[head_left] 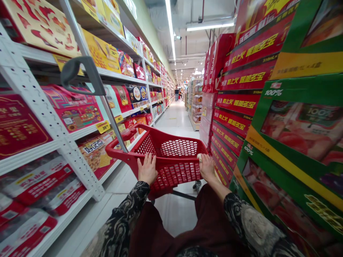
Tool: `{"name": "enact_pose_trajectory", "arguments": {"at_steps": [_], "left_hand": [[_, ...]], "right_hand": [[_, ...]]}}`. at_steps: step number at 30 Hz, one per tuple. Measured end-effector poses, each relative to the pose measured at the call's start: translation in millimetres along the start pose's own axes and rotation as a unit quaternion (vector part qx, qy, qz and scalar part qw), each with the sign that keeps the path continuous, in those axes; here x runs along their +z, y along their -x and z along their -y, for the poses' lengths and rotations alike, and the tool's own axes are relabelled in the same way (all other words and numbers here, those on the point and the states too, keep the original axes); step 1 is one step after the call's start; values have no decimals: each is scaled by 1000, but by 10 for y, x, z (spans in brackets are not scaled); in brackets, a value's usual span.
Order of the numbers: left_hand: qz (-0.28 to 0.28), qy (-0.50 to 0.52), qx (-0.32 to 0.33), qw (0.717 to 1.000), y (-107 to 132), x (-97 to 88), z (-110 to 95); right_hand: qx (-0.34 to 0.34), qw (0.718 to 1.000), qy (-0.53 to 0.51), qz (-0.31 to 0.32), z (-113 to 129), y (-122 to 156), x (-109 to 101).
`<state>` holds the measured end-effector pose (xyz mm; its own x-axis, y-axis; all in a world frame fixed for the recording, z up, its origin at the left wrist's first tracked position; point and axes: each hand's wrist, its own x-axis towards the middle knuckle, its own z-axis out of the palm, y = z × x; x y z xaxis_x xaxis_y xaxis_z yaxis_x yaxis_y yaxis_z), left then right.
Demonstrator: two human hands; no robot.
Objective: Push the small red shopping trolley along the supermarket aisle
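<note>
A red plastic shopping basket on wheels (pixel 177 148) stands in the aisle just in front of me, and nothing shows inside it. My left hand (pixel 147 169) grips its near rim on the left, fingers curled over the edge. My right hand (pixel 207 167) grips the near rim on the right, and a small pale object is pressed under its fingers. The basket's grey pull handle (pixel 80 73) rises on a long rod to the upper left. My sleeves are dark with a pale pattern.
White shelves (pixel 53 142) of boxed goods run along the left. Stacked red drink cartons (pixel 238 107) and green juice cartons (pixel 300 150) stand close on the right. The tiled aisle (pixel 174 119) runs ahead, with a person far off.
</note>
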<state>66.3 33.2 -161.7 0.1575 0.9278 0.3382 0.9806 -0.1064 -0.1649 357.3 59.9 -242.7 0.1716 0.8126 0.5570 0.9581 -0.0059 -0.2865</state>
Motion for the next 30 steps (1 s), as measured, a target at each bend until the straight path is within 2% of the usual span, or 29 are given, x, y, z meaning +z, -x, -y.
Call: {"name": "enact_pose_trajectory", "arguments": {"at_steps": [6,9,12,16,19,22,27,30], "left_hand": [[8,-3,1,1000,-14,-14,-33],[9,-4,5,1000,-17,-21,-27],[11,-6,12,1000,-10,-24,-16],[10,3,12,1000,-1,-12,-30],[6,10,8,1000,0,1,-53],[7,12,9,1000,-1,4,-62],[11,16,13,1000,-3,2,-71],[9,22,8,1000,1,-2,-79]], "right_hand": [[-89,995,-33,7,333,28,125],[-107,994,-32,20,385,41,123],[-75,997,-20,19,259,48,81],[17,1000,-2,12,-15,38,16],[15,1000,-5,8,-58,19,6],[-49,998,-24,10,107,6,34],[-173,981,-75,43,592,3,106],[-211,972,-99,39,878,-12,148]]}}
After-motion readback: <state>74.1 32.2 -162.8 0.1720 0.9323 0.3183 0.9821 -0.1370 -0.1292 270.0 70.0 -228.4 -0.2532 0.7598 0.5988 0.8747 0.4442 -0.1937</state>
